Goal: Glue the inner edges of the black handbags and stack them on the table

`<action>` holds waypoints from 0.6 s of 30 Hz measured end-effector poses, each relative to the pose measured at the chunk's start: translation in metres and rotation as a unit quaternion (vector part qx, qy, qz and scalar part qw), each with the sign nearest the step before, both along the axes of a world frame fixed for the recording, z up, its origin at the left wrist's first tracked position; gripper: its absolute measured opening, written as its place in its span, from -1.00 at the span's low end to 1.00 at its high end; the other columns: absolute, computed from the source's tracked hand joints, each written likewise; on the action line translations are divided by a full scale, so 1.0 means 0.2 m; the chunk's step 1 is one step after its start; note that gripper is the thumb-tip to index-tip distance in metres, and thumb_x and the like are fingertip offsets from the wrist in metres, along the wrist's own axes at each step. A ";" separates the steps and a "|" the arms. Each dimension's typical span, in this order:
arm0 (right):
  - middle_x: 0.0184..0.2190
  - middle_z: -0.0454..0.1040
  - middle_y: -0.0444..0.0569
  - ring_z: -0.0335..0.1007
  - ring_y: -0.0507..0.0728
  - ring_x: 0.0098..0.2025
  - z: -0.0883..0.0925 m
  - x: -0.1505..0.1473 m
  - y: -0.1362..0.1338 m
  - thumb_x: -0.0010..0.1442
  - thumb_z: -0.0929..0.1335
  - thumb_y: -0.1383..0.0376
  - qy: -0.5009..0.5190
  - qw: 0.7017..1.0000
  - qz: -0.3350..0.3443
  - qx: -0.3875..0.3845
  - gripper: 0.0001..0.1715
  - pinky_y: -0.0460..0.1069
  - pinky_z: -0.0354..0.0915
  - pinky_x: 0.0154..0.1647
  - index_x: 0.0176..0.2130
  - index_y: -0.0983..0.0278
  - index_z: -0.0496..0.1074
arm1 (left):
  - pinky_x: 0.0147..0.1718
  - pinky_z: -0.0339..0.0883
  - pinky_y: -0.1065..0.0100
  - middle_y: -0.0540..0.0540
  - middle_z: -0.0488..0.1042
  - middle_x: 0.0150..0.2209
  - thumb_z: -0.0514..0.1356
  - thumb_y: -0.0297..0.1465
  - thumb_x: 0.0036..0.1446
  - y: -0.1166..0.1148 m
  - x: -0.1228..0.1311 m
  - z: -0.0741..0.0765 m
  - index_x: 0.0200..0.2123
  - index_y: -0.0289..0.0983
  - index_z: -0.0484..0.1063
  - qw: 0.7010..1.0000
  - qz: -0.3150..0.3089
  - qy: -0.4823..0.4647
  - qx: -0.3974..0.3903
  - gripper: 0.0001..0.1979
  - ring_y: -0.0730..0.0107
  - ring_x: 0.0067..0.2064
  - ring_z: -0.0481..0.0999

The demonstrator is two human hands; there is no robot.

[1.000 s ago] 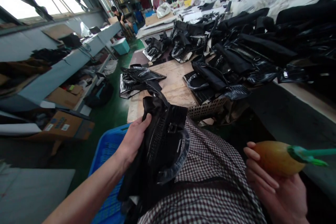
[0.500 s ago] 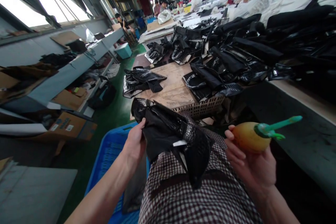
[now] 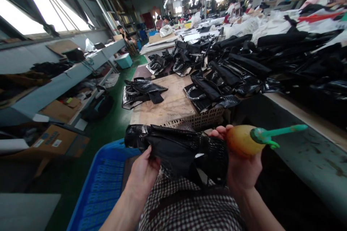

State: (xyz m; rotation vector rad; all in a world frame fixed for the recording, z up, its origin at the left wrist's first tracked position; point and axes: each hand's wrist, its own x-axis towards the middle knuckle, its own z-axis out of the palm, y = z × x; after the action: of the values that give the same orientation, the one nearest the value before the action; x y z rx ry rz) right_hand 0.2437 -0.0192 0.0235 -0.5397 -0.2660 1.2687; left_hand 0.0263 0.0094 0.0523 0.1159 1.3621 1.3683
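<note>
My left hand (image 3: 145,169) grips a glossy black bag piece (image 3: 176,148) with a crocodile-like texture and matte black cloth, thumb on top. The piece lies sideways above my checked apron (image 3: 189,209), and a small white patch shows near its right end. In my right hand (image 3: 245,173) is a rounded amber squeeze bottle (image 3: 241,139) with a long green nozzle pointing right. The bottle and right-hand fingers are up against the piece's right end; whether those fingers also grip it is hidden.
A wooden board (image 3: 154,112) ahead bears similar black pieces (image 3: 143,92), with a larger heap (image 3: 244,65) at right. A blue plastic basket (image 3: 105,151) stands at lower left. Further left is a long shelf bench (image 3: 67,72) with cardboard boxes. Several people are in the background.
My right hand has moved left with the bottle, up to the bag piece. The piece's right end has risen, so it lies more level. The view has tilted up slightly.
</note>
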 end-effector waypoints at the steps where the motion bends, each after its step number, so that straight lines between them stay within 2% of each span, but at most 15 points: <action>1: -0.15 0.45 -0.02 0.43 0.22 -0.15 0.00 -0.02 0.02 0.25 0.14 -0.16 -0.008 1.000 0.004 0.011 -0.43 0.19 0.30 0.04 -0.12 0.12 0.46 | -0.43 0.55 0.50 -0.11 0.61 -0.39 -0.03 -0.62 0.31 0.00 0.01 -0.02 -0.08 -0.42 0.46 1.000 0.003 -0.001 -0.002 -0.71 0.43 -0.44 0.61; 3: -0.24 0.41 -0.04 0.34 0.09 -0.45 0.00 -0.04 0.07 0.27 0.13 -0.13 -0.021 0.999 0.009 0.036 -0.46 0.09 0.36 -0.26 -0.14 0.14 0.44 | -0.40 0.56 0.48 -0.14 0.60 -0.38 -0.02 -0.62 0.31 -0.01 0.02 -0.07 -0.16 -0.42 0.46 1.000 0.008 -0.002 -0.002 -0.75 0.43 -0.42 0.61; 5: -0.34 0.32 -0.11 -0.03 -0.05 -0.67 -0.01 -0.05 0.11 0.28 0.12 -0.10 -0.026 0.998 0.027 0.045 -0.47 -0.04 0.17 -0.56 -0.16 0.18 0.43 | -0.36 0.57 0.44 -0.18 0.60 -0.31 0.00 -0.59 0.31 -0.02 0.02 -0.10 -0.20 -0.42 0.46 1.000 0.003 -0.004 0.003 -0.78 0.42 -0.38 0.61; 6: -0.37 0.28 -0.14 -0.20 -0.09 -0.70 -0.02 -0.05 0.13 0.28 0.12 -0.09 -0.022 0.998 0.042 0.043 -0.46 -0.07 0.04 -0.64 -0.16 0.19 0.42 | -0.33 0.57 0.42 -0.20 0.59 -0.25 0.02 -0.56 0.32 -0.04 0.01 -0.11 -0.19 -0.41 0.46 1.000 -0.014 0.002 0.015 -0.80 0.39 -0.34 0.62; 8: -0.39 0.22 -0.17 -0.36 -0.11 -0.71 -0.04 -0.04 0.15 0.26 0.13 -0.10 -0.007 0.997 0.072 0.036 -0.45 -0.09 -0.14 -0.69 -0.14 0.22 0.42 | -0.24 0.57 0.35 -0.21 0.55 -0.11 0.08 -0.44 0.32 -0.07 -0.04 -0.14 -0.11 -0.35 0.43 0.992 -0.074 0.060 0.077 -0.83 0.33 -0.19 0.60; 9: -0.39 0.21 -0.18 -0.39 -0.12 -0.70 -0.04 -0.04 0.15 0.25 0.14 -0.11 -0.001 0.996 0.082 0.034 -0.44 -0.09 -0.18 -0.69 -0.13 0.23 0.42 | -0.17 0.55 0.30 -0.19 0.51 -0.05 0.14 -0.37 0.30 -0.09 -0.07 -0.15 -0.04 -0.29 0.40 0.978 -0.106 0.125 0.132 -0.80 0.29 -0.09 0.57; 10: -0.39 0.21 -0.18 -0.41 -0.12 -0.70 -0.05 -0.04 0.16 0.24 0.15 -0.11 0.004 0.996 0.088 0.033 -0.43 -0.09 -0.20 -0.69 -0.13 0.24 0.43 | -0.08 0.52 0.25 -0.17 0.46 0.01 0.22 -0.32 0.24 -0.10 -0.12 -0.15 0.02 -0.22 0.36 0.947 -0.135 0.216 0.197 -0.70 0.25 0.00 0.52; 11: -0.40 0.20 -0.18 -0.43 -0.13 -0.70 -0.05 -0.04 0.16 0.23 0.16 -0.12 0.008 0.995 0.093 0.030 -0.42 -0.09 -0.22 -0.70 -0.13 0.24 0.43 | 0.01 0.46 0.17 -0.16 0.40 0.06 0.31 -0.28 0.15 -0.12 -0.16 -0.16 0.08 -0.17 0.31 0.893 -0.160 0.327 0.264 -0.55 0.19 0.10 0.45; 12: -0.40 0.20 -0.18 -0.44 -0.13 -0.70 -0.06 -0.03 0.17 0.23 0.16 -0.12 0.009 0.995 0.096 0.026 -0.42 -0.09 -0.23 -0.70 -0.13 0.25 0.43 | 0.11 0.37 0.07 -0.16 0.36 0.11 0.39 -0.29 0.04 -0.12 -0.19 -0.16 0.12 -0.13 0.28 0.816 -0.185 0.441 0.325 -0.41 0.12 0.18 0.37; 14: -0.40 0.20 -0.18 -0.46 -0.13 -0.70 -0.07 -0.03 0.18 0.23 0.17 -0.11 0.008 0.995 0.100 0.017 -0.42 -0.09 -0.23 -0.71 -0.13 0.26 0.44 | 0.25 0.11 -0.14 -0.20 0.31 0.18 0.45 -0.37 -0.06 -0.09 -0.24 -0.15 0.18 -0.12 0.23 0.616 -0.267 0.619 0.407 -0.25 -0.03 0.29 0.22; 15: -0.40 0.20 -0.19 -0.46 -0.14 -0.70 -0.08 -0.03 0.18 0.22 0.17 -0.12 0.008 0.995 0.103 0.015 -0.41 -0.10 -0.22 -0.72 -0.13 0.26 0.44 | 0.27 -0.01 -0.23 -0.24 0.31 0.19 0.44 -0.38 -0.04 -0.07 -0.24 -0.14 0.21 -0.15 0.20 0.523 -0.319 0.667 0.424 -0.24 -0.08 0.31 0.18; 16: -0.41 0.20 -0.19 -0.46 -0.15 -0.71 -0.09 -0.03 0.19 0.22 0.18 -0.12 0.009 0.994 0.107 0.016 -0.41 -0.10 -0.21 -0.72 -0.13 0.26 0.45 | 0.27 -0.09 -0.30 -0.27 0.34 0.17 0.40 -0.39 0.02 -0.03 -0.23 -0.13 0.23 -0.20 0.17 0.451 -0.367 0.690 0.430 -0.27 -0.09 0.30 0.19; 17: -0.41 0.21 -0.18 -0.46 -0.15 -0.71 -0.10 -0.03 0.19 0.21 0.18 -0.12 0.011 0.993 0.112 0.020 -0.41 -0.10 -0.20 -0.73 -0.13 0.27 0.45 | 0.26 -0.12 -0.33 -0.29 0.41 0.12 0.34 -0.40 0.09 0.02 -0.21 -0.11 0.25 -0.25 0.14 0.406 -0.406 0.696 0.432 -0.31 -0.07 0.26 0.26; 18: -0.41 0.22 -0.18 -0.45 -0.16 -0.72 -0.11 -0.02 0.20 0.21 0.20 -0.12 0.016 0.993 0.117 0.025 -0.41 -0.11 -0.19 -0.74 -0.13 0.28 0.46 | 0.24 -0.05 -0.31 -0.28 0.47 0.04 0.28 -0.41 0.15 0.07 -0.19 -0.10 0.25 -0.30 0.13 0.382 -0.434 0.692 0.433 -0.37 -0.01 0.18 0.36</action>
State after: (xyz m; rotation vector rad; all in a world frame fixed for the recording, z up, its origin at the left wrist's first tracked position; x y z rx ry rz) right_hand 0.2390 0.0207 0.0025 -0.4551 -0.3412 1.4926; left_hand -0.0109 0.0232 0.0319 2.8039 1.0407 0.5884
